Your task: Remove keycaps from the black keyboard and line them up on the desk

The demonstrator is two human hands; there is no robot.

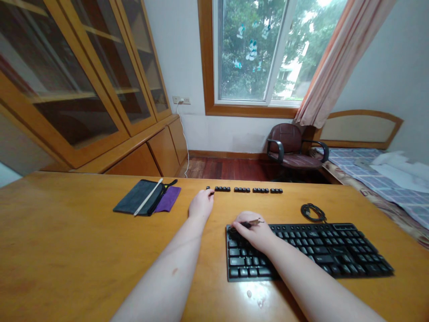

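Note:
My left hand (201, 204) rests on the table by the left end of a row of black keycaps (241, 189). Its fingers are pinched together, with a small dark piece, apparently a keycap, at the fingertips. Over the upper left corner of a black keyboard (321, 250), my right hand (256, 230) is closed around a small brush (253, 222) with a dark handle and brownish bristles. The brush's other end and the keys beneath that hand are hidden. The loose keycaps lie in short groups near the table's far edge.
Left of my hands lie a dark grey zip pouch (134, 197), a pale thin stick (147, 198) across it and a purple cloth (168, 199). A coiled black cable (313, 213) sits behind the keyboard. Beyond the wooden table (83, 250) stand an office chair (290, 145) and a bed (385, 167).

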